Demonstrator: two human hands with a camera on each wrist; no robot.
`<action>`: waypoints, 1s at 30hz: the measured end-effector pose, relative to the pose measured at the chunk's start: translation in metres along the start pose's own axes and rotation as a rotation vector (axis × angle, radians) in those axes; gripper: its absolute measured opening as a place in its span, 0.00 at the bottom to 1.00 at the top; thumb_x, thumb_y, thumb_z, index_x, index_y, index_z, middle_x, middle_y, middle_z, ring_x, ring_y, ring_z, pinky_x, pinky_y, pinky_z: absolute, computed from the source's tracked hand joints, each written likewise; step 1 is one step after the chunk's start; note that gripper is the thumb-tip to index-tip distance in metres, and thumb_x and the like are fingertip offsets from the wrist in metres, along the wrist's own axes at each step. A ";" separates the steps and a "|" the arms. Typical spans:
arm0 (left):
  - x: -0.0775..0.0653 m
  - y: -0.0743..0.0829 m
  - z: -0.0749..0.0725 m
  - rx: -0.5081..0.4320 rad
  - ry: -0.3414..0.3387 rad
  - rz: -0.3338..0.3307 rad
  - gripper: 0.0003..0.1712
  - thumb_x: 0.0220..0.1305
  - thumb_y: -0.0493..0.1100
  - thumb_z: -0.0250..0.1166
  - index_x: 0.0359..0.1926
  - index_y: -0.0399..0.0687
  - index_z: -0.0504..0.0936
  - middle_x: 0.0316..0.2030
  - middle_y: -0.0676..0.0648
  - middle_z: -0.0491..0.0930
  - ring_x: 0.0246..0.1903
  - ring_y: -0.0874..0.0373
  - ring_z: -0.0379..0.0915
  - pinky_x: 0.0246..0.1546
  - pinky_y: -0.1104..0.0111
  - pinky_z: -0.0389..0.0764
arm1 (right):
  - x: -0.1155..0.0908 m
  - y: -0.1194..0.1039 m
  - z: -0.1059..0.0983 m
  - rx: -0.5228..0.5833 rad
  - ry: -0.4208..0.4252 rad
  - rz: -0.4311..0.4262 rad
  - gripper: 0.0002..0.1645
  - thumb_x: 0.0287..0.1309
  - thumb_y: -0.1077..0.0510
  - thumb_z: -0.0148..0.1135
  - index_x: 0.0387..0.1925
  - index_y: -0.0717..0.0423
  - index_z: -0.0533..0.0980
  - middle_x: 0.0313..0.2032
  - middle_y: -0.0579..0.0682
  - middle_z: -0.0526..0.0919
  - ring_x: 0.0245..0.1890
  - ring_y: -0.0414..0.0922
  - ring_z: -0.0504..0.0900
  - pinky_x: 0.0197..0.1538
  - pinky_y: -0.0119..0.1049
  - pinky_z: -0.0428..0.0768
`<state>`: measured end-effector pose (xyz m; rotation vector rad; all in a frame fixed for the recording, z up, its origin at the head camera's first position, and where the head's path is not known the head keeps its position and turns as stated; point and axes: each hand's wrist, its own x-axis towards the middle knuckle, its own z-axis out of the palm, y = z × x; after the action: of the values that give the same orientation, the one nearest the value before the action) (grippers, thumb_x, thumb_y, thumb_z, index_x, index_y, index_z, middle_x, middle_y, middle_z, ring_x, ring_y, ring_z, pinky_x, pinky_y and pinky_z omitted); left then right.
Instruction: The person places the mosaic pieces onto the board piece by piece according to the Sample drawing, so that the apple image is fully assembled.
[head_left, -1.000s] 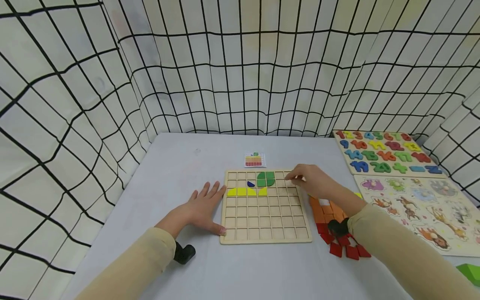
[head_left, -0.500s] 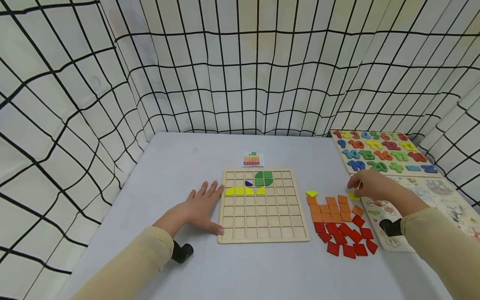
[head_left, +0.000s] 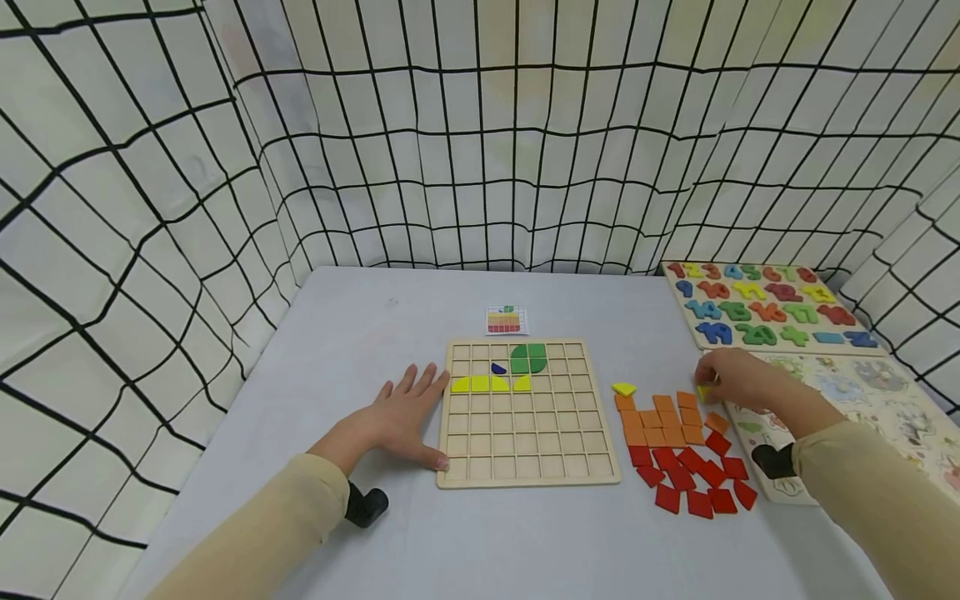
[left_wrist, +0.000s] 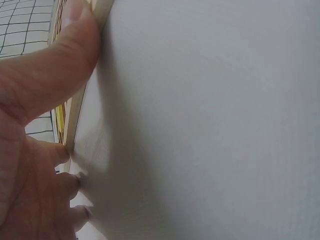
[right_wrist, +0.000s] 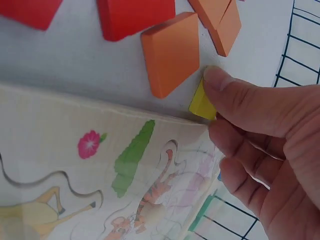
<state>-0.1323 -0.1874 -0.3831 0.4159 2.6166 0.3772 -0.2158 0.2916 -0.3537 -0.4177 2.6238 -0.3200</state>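
My right hand (head_left: 738,383) is at the left edge of the animal puzzle board. Its thumb and forefinger pinch a yellow tile (right_wrist: 201,102), mostly covered by the fingers in the head view. With fingers spread, my left hand (head_left: 397,421) rests on the table, thumb and fingertips against the left edge of a wooden grid board (head_left: 528,483). In the grid's upper rows lie green tiles (head_left: 519,365), a small blue piece (head_left: 498,367) and several yellow tiles (head_left: 480,383). Right of the board are one loose yellow tile (head_left: 624,389), orange tiles (head_left: 652,437) and red tiles (head_left: 681,478).
A small picture card (head_left: 507,320) lies behind the grid board. On the right are a number puzzle (head_left: 768,310) and, nearer, the animal puzzle board (head_left: 900,392). Black netting over white sheets (head_left: 480,158) surrounds the table (head_left: 360,317) at the back and sides.
My right hand has moved from the grid board's upper right corner over to the right, then down slightly onto the yellow tile there. My left hand has stayed at the board's left edge.
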 end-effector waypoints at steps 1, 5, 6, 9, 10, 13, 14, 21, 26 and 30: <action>0.000 0.000 0.000 0.000 0.001 0.000 0.73 0.50 0.66 0.77 0.82 0.41 0.42 0.82 0.35 0.36 0.81 0.32 0.27 0.75 0.32 0.40 | 0.000 0.000 0.001 0.007 0.003 0.006 0.13 0.58 0.65 0.72 0.44 0.64 0.80 0.39 0.56 0.84 0.40 0.50 0.80 0.48 0.49 0.85; 0.000 0.000 0.000 -0.001 0.001 0.000 0.73 0.50 0.66 0.78 0.82 0.40 0.43 0.82 0.35 0.37 0.80 0.31 0.27 0.75 0.31 0.40 | 0.001 0.000 0.003 -0.016 0.055 0.009 0.12 0.58 0.64 0.73 0.41 0.61 0.79 0.35 0.52 0.82 0.36 0.48 0.77 0.43 0.43 0.83; -0.001 0.000 -0.001 -0.002 0.001 0.001 0.73 0.50 0.66 0.78 0.82 0.40 0.43 0.82 0.34 0.37 0.80 0.31 0.27 0.75 0.31 0.40 | 0.002 -0.002 0.003 -0.021 0.078 0.002 0.11 0.58 0.64 0.72 0.40 0.60 0.78 0.34 0.51 0.81 0.35 0.47 0.76 0.41 0.41 0.82; -0.002 0.001 -0.001 -0.006 0.000 -0.001 0.73 0.50 0.65 0.78 0.82 0.40 0.43 0.82 0.34 0.37 0.80 0.31 0.28 0.75 0.31 0.40 | 0.007 -0.012 0.001 -0.025 0.145 -0.041 0.08 0.59 0.65 0.71 0.38 0.60 0.79 0.32 0.51 0.82 0.34 0.47 0.76 0.40 0.41 0.81; -0.002 0.002 -0.002 -0.009 0.000 -0.002 0.73 0.50 0.65 0.78 0.82 0.40 0.43 0.82 0.34 0.37 0.80 0.31 0.28 0.75 0.31 0.40 | 0.009 -0.017 0.001 -0.019 0.167 -0.056 0.07 0.60 0.66 0.70 0.38 0.60 0.79 0.33 0.51 0.82 0.35 0.47 0.77 0.41 0.41 0.82; -0.003 0.003 -0.002 -0.013 -0.001 -0.009 0.73 0.50 0.65 0.78 0.82 0.40 0.43 0.82 0.34 0.37 0.80 0.31 0.28 0.75 0.32 0.40 | 0.016 -0.040 0.000 0.010 0.209 -0.117 0.04 0.63 0.66 0.68 0.40 0.59 0.81 0.36 0.53 0.84 0.38 0.48 0.80 0.44 0.45 0.84; -0.003 0.003 -0.002 -0.013 -0.002 -0.011 0.73 0.50 0.65 0.78 0.82 0.40 0.43 0.82 0.34 0.37 0.80 0.31 0.28 0.75 0.32 0.40 | 0.019 -0.049 0.002 0.020 0.217 -0.143 0.05 0.64 0.66 0.67 0.41 0.59 0.82 0.38 0.53 0.85 0.39 0.49 0.81 0.46 0.46 0.85; -0.002 0.003 -0.002 -0.013 0.001 -0.007 0.73 0.49 0.66 0.78 0.82 0.40 0.43 0.82 0.34 0.37 0.80 0.31 0.28 0.74 0.31 0.40 | 0.045 -0.109 0.021 0.120 0.238 -0.308 0.09 0.65 0.68 0.65 0.44 0.57 0.85 0.43 0.52 0.87 0.46 0.50 0.84 0.52 0.46 0.85; -0.002 0.003 -0.001 -0.012 -0.001 -0.006 0.74 0.49 0.66 0.78 0.82 0.40 0.43 0.82 0.35 0.37 0.80 0.31 0.28 0.74 0.31 0.40 | 0.059 -0.141 0.033 0.194 0.214 -0.350 0.06 0.64 0.66 0.68 0.40 0.55 0.85 0.41 0.50 0.88 0.42 0.46 0.83 0.48 0.40 0.84; -0.002 0.003 -0.002 -0.009 -0.004 -0.010 0.74 0.49 0.66 0.78 0.82 0.40 0.43 0.82 0.35 0.37 0.81 0.32 0.28 0.75 0.31 0.40 | 0.067 -0.155 0.039 0.218 0.201 -0.362 0.04 0.63 0.65 0.69 0.39 0.54 0.85 0.39 0.49 0.88 0.40 0.44 0.82 0.46 0.38 0.83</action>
<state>-0.1309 -0.1854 -0.3794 0.4007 2.6107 0.3845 -0.2178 0.1189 -0.3698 -0.8227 2.6549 -0.7951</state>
